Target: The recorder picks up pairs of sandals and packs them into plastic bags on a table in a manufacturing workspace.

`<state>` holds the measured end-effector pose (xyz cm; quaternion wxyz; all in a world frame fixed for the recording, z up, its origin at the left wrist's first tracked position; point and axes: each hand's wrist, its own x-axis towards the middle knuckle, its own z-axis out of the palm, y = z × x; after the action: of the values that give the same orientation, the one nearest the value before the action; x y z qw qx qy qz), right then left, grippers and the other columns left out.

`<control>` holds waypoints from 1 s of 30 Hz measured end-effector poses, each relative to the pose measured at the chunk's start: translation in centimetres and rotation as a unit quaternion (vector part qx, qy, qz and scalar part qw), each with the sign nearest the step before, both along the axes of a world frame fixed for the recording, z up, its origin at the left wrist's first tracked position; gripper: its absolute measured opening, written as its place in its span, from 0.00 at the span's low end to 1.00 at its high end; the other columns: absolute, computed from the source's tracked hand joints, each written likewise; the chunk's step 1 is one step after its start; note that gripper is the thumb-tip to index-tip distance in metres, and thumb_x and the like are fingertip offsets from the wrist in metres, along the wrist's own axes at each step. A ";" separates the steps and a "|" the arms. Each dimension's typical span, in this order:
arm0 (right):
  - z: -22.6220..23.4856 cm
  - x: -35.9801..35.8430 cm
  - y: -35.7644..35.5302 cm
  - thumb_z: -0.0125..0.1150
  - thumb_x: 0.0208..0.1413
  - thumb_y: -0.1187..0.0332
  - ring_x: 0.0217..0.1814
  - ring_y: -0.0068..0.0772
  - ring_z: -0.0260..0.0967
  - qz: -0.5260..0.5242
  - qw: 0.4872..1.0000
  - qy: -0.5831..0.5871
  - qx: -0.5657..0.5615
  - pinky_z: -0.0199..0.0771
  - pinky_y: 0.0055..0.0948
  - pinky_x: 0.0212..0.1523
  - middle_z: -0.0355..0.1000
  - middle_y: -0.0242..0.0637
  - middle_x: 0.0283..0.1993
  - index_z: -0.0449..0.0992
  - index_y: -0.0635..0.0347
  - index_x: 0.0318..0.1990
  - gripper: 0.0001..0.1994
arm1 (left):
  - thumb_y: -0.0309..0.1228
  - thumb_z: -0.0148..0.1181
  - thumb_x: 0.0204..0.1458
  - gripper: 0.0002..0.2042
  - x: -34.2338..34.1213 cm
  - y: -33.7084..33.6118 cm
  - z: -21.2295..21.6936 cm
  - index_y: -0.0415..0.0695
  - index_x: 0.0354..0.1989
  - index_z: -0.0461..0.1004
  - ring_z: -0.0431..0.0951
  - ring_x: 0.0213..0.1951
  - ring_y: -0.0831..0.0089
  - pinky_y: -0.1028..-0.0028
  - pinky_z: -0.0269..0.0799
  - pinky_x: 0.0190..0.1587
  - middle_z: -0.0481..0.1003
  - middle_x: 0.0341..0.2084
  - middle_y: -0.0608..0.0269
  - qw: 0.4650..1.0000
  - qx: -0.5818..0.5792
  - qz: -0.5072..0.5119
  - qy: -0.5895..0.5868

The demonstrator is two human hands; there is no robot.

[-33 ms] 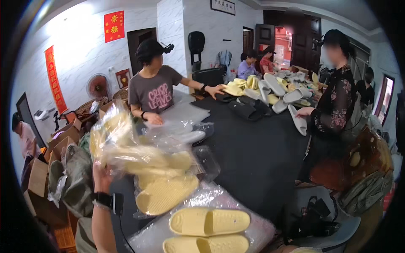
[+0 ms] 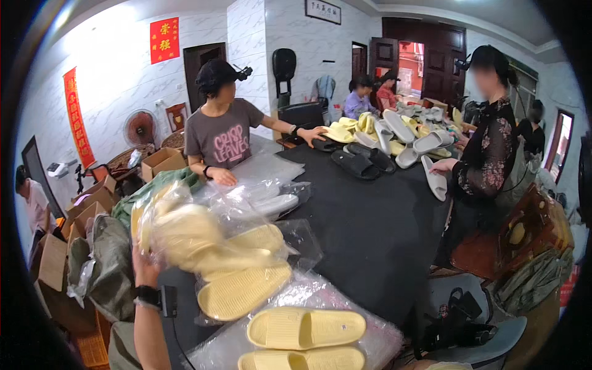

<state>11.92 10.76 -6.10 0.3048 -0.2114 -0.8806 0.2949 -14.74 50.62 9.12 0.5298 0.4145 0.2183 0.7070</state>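
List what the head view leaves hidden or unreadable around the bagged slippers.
- Right hand: not in the head view.
- Left hand: its fingers are hidden behind the clear bag it lifts.
- Bagged yellow slippers: blurred by plastic glare; count unclear.
- Lower yellow slipper on the bubble wrap: cut off by the bottom edge.

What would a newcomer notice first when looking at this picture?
First, the clear plastic bag of pale yellow slippers, held up at lower left by the left hand. Below it, a loose pair of yellow slippers lies on plastic wrap. Farther back, a heap of yellow, white and black slippers covers the far end of the dark table.
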 end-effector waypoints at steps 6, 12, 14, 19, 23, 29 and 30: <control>-1.2 0.0 0.6 0.53 0.50 0.69 0.43 0.34 0.67 -0.077 0.996 -0.037 0.002 0.65 0.34 0.44 0.71 0.37 0.44 0.73 0.59 0.41 0.11 | 0.38 0.45 0.58 0.20 -5.8 2.6 -6.1 0.38 0.53 0.64 0.72 0.47 0.68 0.70 0.67 0.50 0.71 0.46 0.56 0.961 -0.168 -0.216 -0.038; -1.9 -0.6 -0.2 0.52 0.51 0.68 0.44 0.33 0.67 -0.101 0.993 -0.054 -0.007 0.65 0.34 0.45 0.69 0.37 0.45 0.72 0.58 0.43 0.12 | 0.38 0.45 0.58 0.20 -7.6 0.2 -7.1 0.38 0.55 0.63 0.70 0.49 0.69 0.72 0.64 0.52 0.70 0.48 0.58 0.965 -0.169 -0.199 0.037; -2.0 -0.4 -0.1 0.52 0.51 0.68 0.44 0.33 0.66 -0.106 0.992 -0.061 -0.003 0.65 0.34 0.46 0.69 0.37 0.46 0.71 0.58 0.43 0.12 | 0.38 0.45 0.58 0.20 -7.8 -0.5 -6.9 0.38 0.55 0.62 0.69 0.50 0.69 0.72 0.63 0.53 0.69 0.48 0.58 0.966 -0.162 -0.191 0.062; -2.0 -0.3 0.0 0.52 0.51 0.67 0.45 0.33 0.66 -0.124 0.990 -0.073 0.013 0.64 0.34 0.47 0.68 0.36 0.47 0.71 0.58 0.45 0.13 | 0.37 0.45 0.59 0.20 -8.5 -2.1 -5.6 0.39 0.56 0.62 0.67 0.51 0.70 0.73 0.60 0.55 0.68 0.50 0.60 0.967 -0.137 -0.173 0.129; -1.9 -0.1 0.4 0.51 0.51 0.67 0.46 0.32 0.66 -0.136 0.987 -0.078 0.026 0.64 0.34 0.47 0.68 0.36 0.48 0.70 0.57 0.46 0.14 | 0.37 0.44 0.59 0.20 -8.7 -3.4 -4.2 0.39 0.57 0.61 0.66 0.53 0.71 0.74 0.58 0.56 0.67 0.51 0.61 0.963 -0.117 -0.156 0.187; -2.0 0.2 -0.1 0.51 0.52 0.66 0.47 0.31 0.65 -0.158 0.983 -0.087 0.032 0.64 0.34 0.48 0.67 0.36 0.50 0.69 0.57 0.48 0.15 | 0.49 0.44 0.58 0.26 -9.1 -6.9 -2.5 0.42 0.57 0.60 0.70 0.43 0.74 0.73 0.67 0.41 0.67 0.49 0.61 0.908 -0.287 -0.103 0.288; -1.9 0.0 -0.3 0.50 0.52 0.66 0.48 0.31 0.65 -0.159 0.983 -0.087 0.033 0.63 0.34 0.49 0.66 0.36 0.50 0.69 0.57 0.48 0.15 | 0.49 0.44 0.58 0.26 -9.7 -7.8 -2.5 0.42 0.57 0.60 0.70 0.43 0.74 0.73 0.67 0.41 0.67 0.49 0.61 0.906 -0.290 -0.100 0.290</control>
<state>11.94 10.48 -8.03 0.2764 -0.3633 -0.8684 0.1938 -24.47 42.85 6.66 0.6077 0.4491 0.5154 0.4042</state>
